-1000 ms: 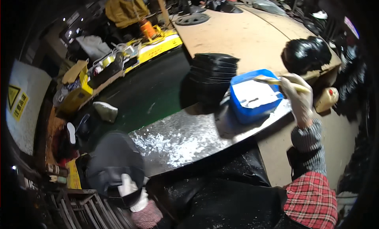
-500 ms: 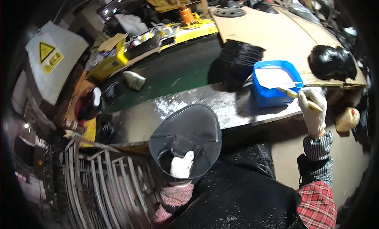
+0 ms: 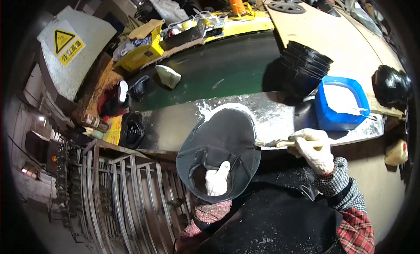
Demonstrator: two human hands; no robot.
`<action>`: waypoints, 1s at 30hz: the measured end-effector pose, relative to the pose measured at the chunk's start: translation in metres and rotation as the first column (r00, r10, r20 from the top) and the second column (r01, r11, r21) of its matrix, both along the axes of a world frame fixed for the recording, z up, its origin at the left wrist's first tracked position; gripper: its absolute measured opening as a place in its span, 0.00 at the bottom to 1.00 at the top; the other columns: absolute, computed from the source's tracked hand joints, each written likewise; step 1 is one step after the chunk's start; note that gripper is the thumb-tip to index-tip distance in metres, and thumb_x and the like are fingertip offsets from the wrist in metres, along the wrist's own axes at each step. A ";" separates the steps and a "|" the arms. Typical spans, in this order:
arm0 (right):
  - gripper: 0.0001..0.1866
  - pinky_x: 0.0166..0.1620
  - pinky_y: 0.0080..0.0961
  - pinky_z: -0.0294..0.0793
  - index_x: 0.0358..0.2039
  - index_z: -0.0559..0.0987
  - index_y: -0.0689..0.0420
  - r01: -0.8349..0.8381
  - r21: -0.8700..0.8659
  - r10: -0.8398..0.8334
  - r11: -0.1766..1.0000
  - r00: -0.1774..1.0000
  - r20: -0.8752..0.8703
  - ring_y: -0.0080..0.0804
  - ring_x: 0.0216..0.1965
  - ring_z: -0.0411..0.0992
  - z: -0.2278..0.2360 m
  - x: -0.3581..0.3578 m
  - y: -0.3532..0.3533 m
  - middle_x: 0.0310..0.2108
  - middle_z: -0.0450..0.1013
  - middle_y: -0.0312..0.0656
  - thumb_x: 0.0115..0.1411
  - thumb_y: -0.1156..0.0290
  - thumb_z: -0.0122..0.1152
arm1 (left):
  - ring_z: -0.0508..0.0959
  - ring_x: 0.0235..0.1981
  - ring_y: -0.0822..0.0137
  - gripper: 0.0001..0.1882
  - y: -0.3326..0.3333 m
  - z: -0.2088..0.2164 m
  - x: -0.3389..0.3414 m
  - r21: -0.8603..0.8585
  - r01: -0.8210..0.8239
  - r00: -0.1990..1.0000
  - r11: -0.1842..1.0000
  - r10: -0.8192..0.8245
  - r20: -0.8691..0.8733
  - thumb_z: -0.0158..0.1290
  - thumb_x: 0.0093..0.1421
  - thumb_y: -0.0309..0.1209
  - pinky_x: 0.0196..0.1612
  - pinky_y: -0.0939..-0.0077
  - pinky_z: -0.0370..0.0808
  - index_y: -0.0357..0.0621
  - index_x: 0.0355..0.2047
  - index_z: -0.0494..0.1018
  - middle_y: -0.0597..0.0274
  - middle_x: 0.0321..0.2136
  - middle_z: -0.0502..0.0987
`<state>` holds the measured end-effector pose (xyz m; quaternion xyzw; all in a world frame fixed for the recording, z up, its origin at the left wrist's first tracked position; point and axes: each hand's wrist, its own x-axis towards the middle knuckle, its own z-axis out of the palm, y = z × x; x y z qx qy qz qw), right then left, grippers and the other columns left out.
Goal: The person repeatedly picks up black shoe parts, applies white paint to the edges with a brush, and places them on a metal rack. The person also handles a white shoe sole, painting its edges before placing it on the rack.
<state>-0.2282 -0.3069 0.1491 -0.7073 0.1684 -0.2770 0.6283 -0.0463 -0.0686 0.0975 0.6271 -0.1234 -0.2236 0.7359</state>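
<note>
The white-gloved left hand (image 3: 217,179) sits inside a round black cone-shaped part (image 3: 221,151), its grip closed on the part's inner wall, holding it over the near edge of the powder-dusted metal bench (image 3: 175,122). The white-gloved right hand (image 3: 313,146) has its grip tight around a pale-handled brush (image 3: 280,143) whose tip touches the part's right rim. A blue plastic tub of white powder (image 3: 341,103) stands well apart on the bench's right end.

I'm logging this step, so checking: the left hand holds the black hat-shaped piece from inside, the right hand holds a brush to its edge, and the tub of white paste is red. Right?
Not quite. The head view shows the tub is blue, not red. The rest stands: the left hand is inside the black hat-shaped piece, and the right hand holds the brush to its edge.
</note>
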 end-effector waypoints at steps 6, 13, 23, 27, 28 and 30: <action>0.17 0.37 0.24 0.77 0.49 0.79 0.61 -0.148 -0.567 0.204 0.811 0.978 0.037 0.31 0.32 0.78 0.079 0.103 0.020 0.33 0.79 0.43 0.64 0.64 0.60 | 0.76 0.35 0.68 0.12 -0.026 -0.002 0.004 0.036 0.146 0.987 0.989 -0.148 0.060 0.56 0.65 0.29 0.40 0.72 0.72 0.33 0.44 0.75 0.59 0.36 0.78; 0.16 0.31 0.32 0.79 0.43 0.81 0.57 -0.385 -0.701 0.659 0.600 0.735 0.159 0.39 0.24 0.77 0.083 0.080 0.060 0.25 0.77 0.42 0.62 0.60 0.65 | 0.76 0.26 0.71 0.08 -0.024 -0.022 0.044 0.362 0.198 0.898 0.911 -0.317 0.306 0.51 0.67 0.29 0.30 0.74 0.71 0.35 0.36 0.75 0.62 0.27 0.77; 0.09 0.34 0.22 0.77 0.38 0.82 0.65 -0.328 -0.601 0.406 0.729 0.914 -0.006 0.26 0.31 0.78 0.059 -0.011 0.019 0.27 0.80 0.45 0.58 0.74 0.64 | 0.79 0.30 0.70 0.08 -0.002 0.012 0.068 0.158 0.297 0.945 0.942 -0.313 0.090 0.51 0.67 0.28 0.33 0.75 0.76 0.35 0.39 0.75 0.58 0.29 0.79; 0.10 0.34 0.20 0.76 0.43 0.79 0.66 0.156 0.045 -0.161 0.987 0.975 0.152 0.23 0.30 0.76 0.027 -0.007 -0.029 0.31 0.78 0.43 0.65 0.73 0.58 | 0.77 0.37 0.69 0.08 -0.022 0.079 0.015 0.010 0.197 0.978 0.980 -0.196 -0.065 0.54 0.66 0.29 0.42 0.70 0.76 0.37 0.40 0.74 0.60 0.35 0.79; 0.11 0.37 0.21 0.78 0.46 0.78 0.66 0.248 -0.197 -0.212 0.949 0.960 0.185 0.26 0.33 0.77 0.029 -0.001 -0.032 0.34 0.78 0.45 0.67 0.74 0.54 | 0.77 0.38 0.68 0.12 -0.014 0.079 0.010 0.150 0.120 0.992 0.981 -0.124 0.022 0.55 0.65 0.29 0.45 0.72 0.76 0.36 0.47 0.74 0.59 0.39 0.79; 0.14 0.40 0.23 0.78 0.47 0.78 0.68 0.185 -0.442 -0.091 0.878 0.970 0.225 0.31 0.35 0.77 0.036 0.012 -0.032 0.36 0.78 0.47 0.69 0.72 0.52 | 0.76 0.39 0.72 0.14 -0.013 0.109 -0.003 0.219 0.035 0.994 0.975 -0.056 0.089 0.54 0.66 0.31 0.44 0.75 0.74 0.36 0.49 0.73 0.61 0.38 0.78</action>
